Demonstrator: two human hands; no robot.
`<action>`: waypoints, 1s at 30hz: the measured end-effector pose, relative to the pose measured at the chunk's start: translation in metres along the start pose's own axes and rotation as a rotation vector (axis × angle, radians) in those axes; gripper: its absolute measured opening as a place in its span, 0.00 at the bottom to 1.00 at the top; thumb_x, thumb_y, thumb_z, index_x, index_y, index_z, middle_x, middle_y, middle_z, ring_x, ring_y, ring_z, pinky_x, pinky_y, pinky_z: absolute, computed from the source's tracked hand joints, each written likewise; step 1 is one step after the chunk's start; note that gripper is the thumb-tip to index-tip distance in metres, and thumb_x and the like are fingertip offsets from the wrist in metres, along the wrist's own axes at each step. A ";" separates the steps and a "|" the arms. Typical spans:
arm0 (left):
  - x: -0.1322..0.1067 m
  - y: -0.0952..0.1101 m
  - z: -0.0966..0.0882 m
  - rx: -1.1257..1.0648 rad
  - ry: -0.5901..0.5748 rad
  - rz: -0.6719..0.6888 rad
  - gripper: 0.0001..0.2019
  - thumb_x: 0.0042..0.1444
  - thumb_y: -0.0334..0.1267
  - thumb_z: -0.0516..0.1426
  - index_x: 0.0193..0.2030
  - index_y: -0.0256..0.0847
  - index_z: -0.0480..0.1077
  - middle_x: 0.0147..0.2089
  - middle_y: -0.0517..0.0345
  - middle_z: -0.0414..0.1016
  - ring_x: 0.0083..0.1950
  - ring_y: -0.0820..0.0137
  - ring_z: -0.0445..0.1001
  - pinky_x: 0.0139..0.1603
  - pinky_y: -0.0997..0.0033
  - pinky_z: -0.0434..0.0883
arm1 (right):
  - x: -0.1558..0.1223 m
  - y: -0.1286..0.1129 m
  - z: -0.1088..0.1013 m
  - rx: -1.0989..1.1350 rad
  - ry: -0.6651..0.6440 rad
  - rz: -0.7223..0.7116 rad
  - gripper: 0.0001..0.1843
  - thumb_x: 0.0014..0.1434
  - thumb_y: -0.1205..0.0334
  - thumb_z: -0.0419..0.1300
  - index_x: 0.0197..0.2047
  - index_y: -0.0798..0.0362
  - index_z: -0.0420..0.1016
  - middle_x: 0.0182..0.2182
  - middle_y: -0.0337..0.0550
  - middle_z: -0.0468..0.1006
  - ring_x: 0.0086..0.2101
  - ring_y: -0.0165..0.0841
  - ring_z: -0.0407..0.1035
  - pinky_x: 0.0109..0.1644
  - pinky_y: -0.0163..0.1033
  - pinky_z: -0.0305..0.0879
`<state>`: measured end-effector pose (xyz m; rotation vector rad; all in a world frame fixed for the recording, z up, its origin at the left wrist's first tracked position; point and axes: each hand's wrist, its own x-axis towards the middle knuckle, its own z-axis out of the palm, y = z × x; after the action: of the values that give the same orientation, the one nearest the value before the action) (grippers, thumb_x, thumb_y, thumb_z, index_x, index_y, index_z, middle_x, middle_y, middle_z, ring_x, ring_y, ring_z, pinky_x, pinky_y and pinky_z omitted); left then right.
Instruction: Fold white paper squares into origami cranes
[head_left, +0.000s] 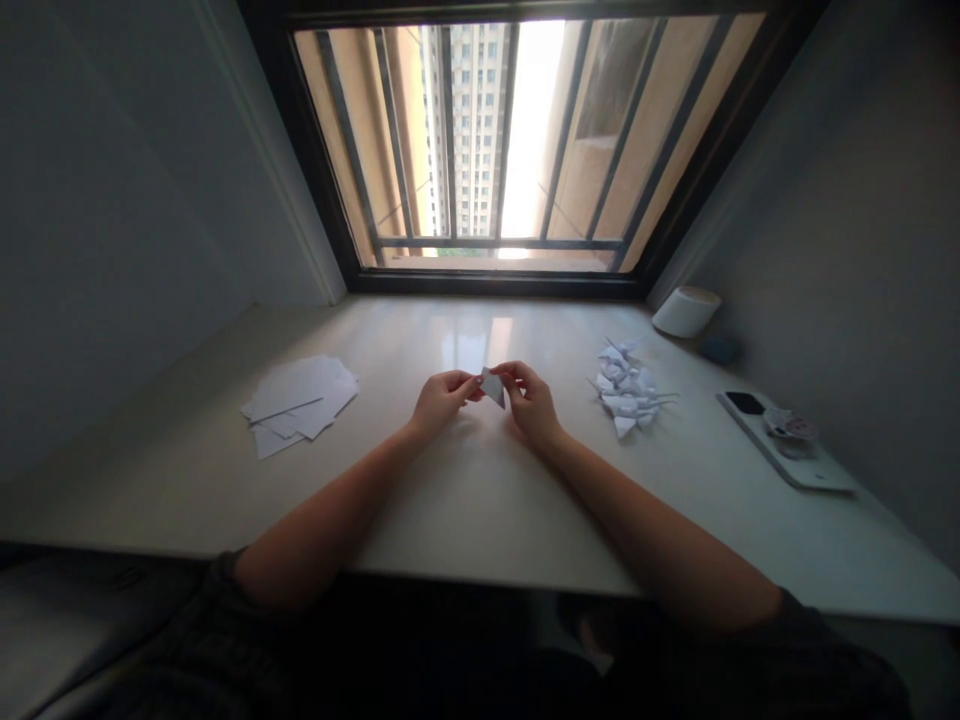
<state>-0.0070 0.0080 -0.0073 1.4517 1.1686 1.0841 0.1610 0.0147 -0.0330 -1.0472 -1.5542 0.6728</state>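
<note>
A small folded piece of white paper (493,386) is held just above the pale table (480,500), in the middle. My left hand (441,398) pinches its left side with the fingertips. My right hand (531,397) pinches its right side, fingers curled round it. Both forearms reach in from the near edge of the table.
A loose stack of white paper sheets (300,402) lies at the left. A heap of several folded paper figures (628,390) sits at the right. Farther right lie a phone (780,440) with a small object on it, and a white roll (685,310) near the barred window (510,150).
</note>
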 end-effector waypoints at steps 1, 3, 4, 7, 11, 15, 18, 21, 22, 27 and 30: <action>0.000 0.000 0.000 -0.002 -0.001 -0.002 0.20 0.49 0.55 0.61 0.32 0.37 0.76 0.31 0.50 0.80 0.34 0.67 0.77 0.34 0.71 0.67 | 0.000 0.000 0.000 0.001 0.003 0.010 0.11 0.62 0.59 0.52 0.39 0.47 0.76 0.36 0.42 0.78 0.36 0.36 0.69 0.43 0.43 0.64; 0.000 0.001 0.001 -0.008 0.000 0.003 0.20 0.49 0.55 0.61 0.32 0.37 0.76 0.31 0.51 0.80 0.34 0.67 0.77 0.33 0.71 0.67 | 0.000 -0.001 0.001 0.008 0.003 0.018 0.11 0.62 0.57 0.53 0.39 0.47 0.76 0.36 0.42 0.78 0.35 0.36 0.69 0.42 0.43 0.65; 0.000 0.001 0.001 -0.011 0.007 0.007 0.20 0.48 0.55 0.62 0.32 0.37 0.76 0.31 0.51 0.80 0.33 0.67 0.77 0.33 0.71 0.67 | 0.000 -0.002 0.001 0.014 0.005 0.018 0.11 0.62 0.57 0.53 0.39 0.47 0.76 0.35 0.41 0.78 0.35 0.36 0.70 0.41 0.42 0.65; 0.000 0.002 0.001 -0.016 0.053 0.015 0.20 0.46 0.55 0.63 0.31 0.37 0.76 0.29 0.51 0.79 0.32 0.68 0.76 0.32 0.71 0.67 | -0.001 -0.005 0.002 0.046 0.021 0.027 0.10 0.61 0.54 0.55 0.41 0.47 0.75 0.32 0.40 0.78 0.33 0.34 0.70 0.40 0.42 0.65; 0.000 0.004 0.000 -0.033 0.130 0.012 0.20 0.46 0.55 0.63 0.31 0.37 0.76 0.28 0.52 0.79 0.31 0.68 0.76 0.31 0.71 0.67 | -0.002 -0.010 0.001 0.072 0.011 0.011 0.15 0.55 0.51 0.62 0.45 0.47 0.74 0.31 0.39 0.77 0.31 0.33 0.69 0.38 0.40 0.65; 0.001 0.004 -0.001 -0.036 0.151 0.030 0.19 0.47 0.54 0.63 0.31 0.37 0.76 0.29 0.53 0.79 0.32 0.68 0.76 0.31 0.72 0.66 | -0.003 -0.013 0.000 0.027 0.013 -0.018 0.19 0.52 0.49 0.65 0.46 0.46 0.76 0.32 0.40 0.78 0.31 0.34 0.69 0.38 0.41 0.66; 0.002 0.003 -0.001 -0.040 0.175 0.045 0.19 0.48 0.54 0.62 0.32 0.38 0.75 0.29 0.53 0.79 0.33 0.68 0.76 0.31 0.72 0.66 | -0.003 -0.012 0.000 0.048 0.030 -0.007 0.16 0.57 0.50 0.60 0.47 0.46 0.76 0.32 0.41 0.79 0.32 0.34 0.70 0.39 0.42 0.66; 0.002 0.003 -0.001 -0.064 0.154 0.057 0.17 0.49 0.53 0.62 0.32 0.38 0.74 0.29 0.55 0.78 0.34 0.68 0.77 0.31 0.73 0.66 | -0.002 -0.008 0.002 0.132 0.068 0.025 0.17 0.59 0.51 0.58 0.50 0.45 0.73 0.29 0.38 0.78 0.31 0.34 0.71 0.37 0.41 0.66; 0.003 0.003 -0.001 -0.071 0.140 0.060 0.17 0.49 0.52 0.62 0.31 0.38 0.74 0.29 0.55 0.78 0.34 0.68 0.77 0.31 0.73 0.66 | -0.002 -0.007 0.002 0.158 0.083 0.033 0.16 0.58 0.52 0.59 0.49 0.45 0.72 0.28 0.37 0.77 0.30 0.34 0.71 0.36 0.40 0.66; 0.004 0.002 -0.001 -0.096 0.102 0.055 0.16 0.48 0.51 0.62 0.32 0.38 0.73 0.29 0.56 0.78 0.34 0.68 0.77 0.32 0.73 0.66 | -0.001 -0.008 0.003 0.129 0.063 0.032 0.10 0.58 0.53 0.58 0.40 0.47 0.76 0.31 0.39 0.77 0.32 0.34 0.70 0.38 0.40 0.65; 0.005 0.001 -0.003 -0.103 0.109 0.045 0.16 0.48 0.51 0.62 0.31 0.38 0.73 0.28 0.56 0.77 0.33 0.69 0.76 0.32 0.74 0.66 | -0.001 -0.012 0.003 0.125 0.040 0.053 0.12 0.56 0.52 0.61 0.42 0.47 0.77 0.32 0.40 0.77 0.32 0.33 0.70 0.37 0.40 0.66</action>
<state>-0.0088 0.0134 -0.0055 1.3594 1.1434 1.2501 0.1548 0.0087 -0.0243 -1.0044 -1.4357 0.7714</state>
